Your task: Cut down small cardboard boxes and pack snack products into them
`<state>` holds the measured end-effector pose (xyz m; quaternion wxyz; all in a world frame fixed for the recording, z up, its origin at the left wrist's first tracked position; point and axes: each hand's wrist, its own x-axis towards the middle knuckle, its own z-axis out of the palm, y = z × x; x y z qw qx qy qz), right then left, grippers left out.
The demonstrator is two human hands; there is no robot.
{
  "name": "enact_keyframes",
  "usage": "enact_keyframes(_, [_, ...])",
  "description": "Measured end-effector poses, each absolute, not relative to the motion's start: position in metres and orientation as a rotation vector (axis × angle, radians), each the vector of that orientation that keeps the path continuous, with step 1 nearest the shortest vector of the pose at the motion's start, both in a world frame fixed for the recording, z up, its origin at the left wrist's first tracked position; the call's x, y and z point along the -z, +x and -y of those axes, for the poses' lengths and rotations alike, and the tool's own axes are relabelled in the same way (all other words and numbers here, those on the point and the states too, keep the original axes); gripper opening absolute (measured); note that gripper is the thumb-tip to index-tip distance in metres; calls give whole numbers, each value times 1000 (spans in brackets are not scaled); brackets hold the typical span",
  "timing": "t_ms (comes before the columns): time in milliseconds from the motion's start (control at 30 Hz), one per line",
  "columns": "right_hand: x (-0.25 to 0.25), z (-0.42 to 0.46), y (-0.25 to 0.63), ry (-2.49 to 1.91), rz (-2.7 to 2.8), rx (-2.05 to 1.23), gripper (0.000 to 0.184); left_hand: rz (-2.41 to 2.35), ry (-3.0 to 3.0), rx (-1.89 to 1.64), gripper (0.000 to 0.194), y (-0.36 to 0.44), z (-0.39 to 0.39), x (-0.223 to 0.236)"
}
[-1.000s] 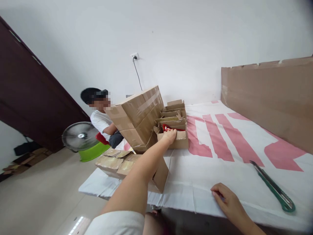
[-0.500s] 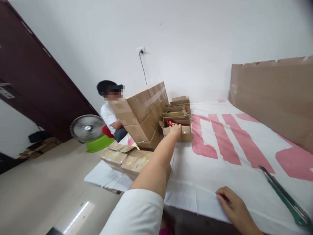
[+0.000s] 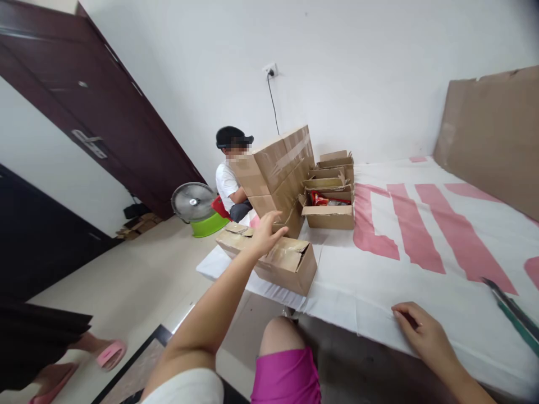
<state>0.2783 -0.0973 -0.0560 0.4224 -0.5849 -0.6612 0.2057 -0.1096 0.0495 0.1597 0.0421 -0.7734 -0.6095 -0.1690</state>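
Observation:
My left hand is over a row of small cardboard boxes at the table's left edge. Its fingers are apart and nothing is in them; whether it touches the box top cannot be told. Behind it, an open cardboard box holds red and dark packets. My right hand rests at the front edge of the table, its fingers curled in with nothing visible in them. To its right lies a green utility knife, partly cut off by the frame.
Large taped cartons are stacked beside more open boxes. A person in a dark cap sits behind them, near a fan. A big cardboard sheet stands at right. Another person's pink slipper shows at lower left.
My left hand has left the open box with the red packets and come back over the small boxes, fingers now spread. The view has turned left. My right hand stays curled at the table edge.

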Motion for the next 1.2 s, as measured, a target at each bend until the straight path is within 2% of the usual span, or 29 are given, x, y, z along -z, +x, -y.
enact_keyframes(133, [57, 98, 276, -1478, 1684, -498, 36, 2155, -2114, 502, 54, -153, -10, -121])
enact_keyframes(300, [59, 99, 275, -1474, 1689, -486, 36, 2240, -2063, 464, 48, -144, 11, -83])
enact_keyframes(500, [70, 97, 281, -1508, 1360, -482, 48, 1926, -2475, 586, 58, -67, 29, -76])
enact_keyframes(633, [73, 98, 288, -1383, 1127, -554, 55, 1711, -2755, 726, 66, -15, 38, -74])
enact_keyframes(767, [71, 99, 290, -1408, 1111, -538, 60, 1429, -2936, 981, 69, -3, 32, -75])
enact_keyframes(833, [71, 99, 290, -1443, 1135, -505, 63, 1465, -2790, 1064, 62, -17, 21, -79])
enact_keyframes(933, [73, 98, 291, -1457, 1160, -497, 64, 1871, -2243, 984, 56, -62, 0, -89])
enact_keyframes(1067, [72, 97, 291, -1504, 1147, -522, 62, 2477, -1496, 882, 76, -147, -15, -89])
enact_keyframes(1133, [70, 98, 290, -1519, 1136, -526, 61, 2574, -1501, 862, 80, -187, -14, -79])
enact_keyframes(1200, [70, 98, 289, -1510, 1142, -524, 59, 2525, -1602, 890, 76, -215, -10, -66])
